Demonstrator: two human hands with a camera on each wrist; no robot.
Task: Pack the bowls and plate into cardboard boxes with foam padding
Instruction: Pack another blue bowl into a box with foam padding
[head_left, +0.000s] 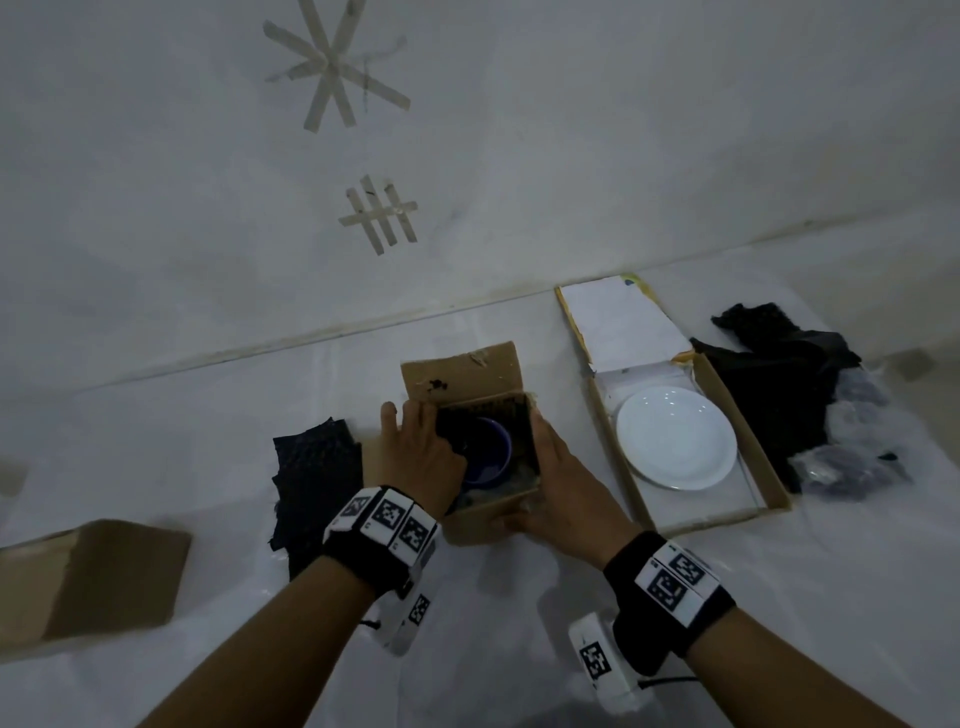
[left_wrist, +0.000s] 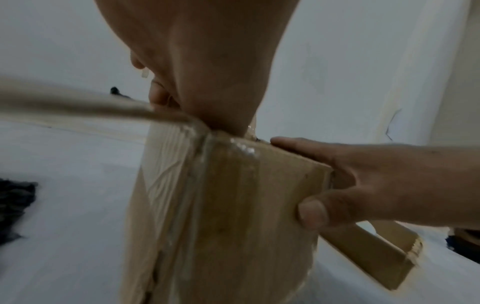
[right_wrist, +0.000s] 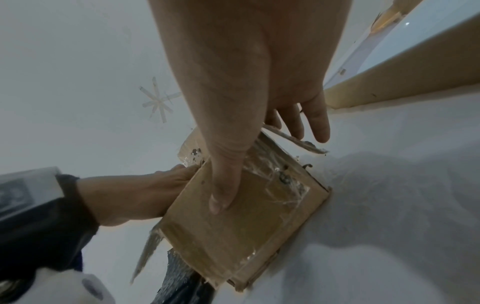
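Note:
A small open cardboard box (head_left: 485, 514) stands on the white table, lined with black foam, and a blue bowl (head_left: 491, 452) sits inside it. My left hand (head_left: 421, 452) grips the box's left wall, thumb outside and fingers curled over the rim against the foam. My right hand (head_left: 561, 483) holds the front right corner, thumb on the front wall (right_wrist: 246, 230) and fingers along the right side. A white plate (head_left: 675, 436) lies in a flat cardboard box (head_left: 743, 421) to the right. In the left wrist view the box (left_wrist: 233, 205) fills the middle.
A piece of black foam (head_left: 317, 483) lies left of the small box. More black foam and plastic wrap (head_left: 779, 374) are heaped at the far right. A closed cardboard box (head_left: 98, 577) sits at the near left. The flat box's white-lined lid (head_left: 623, 322) stands open behind the plate.

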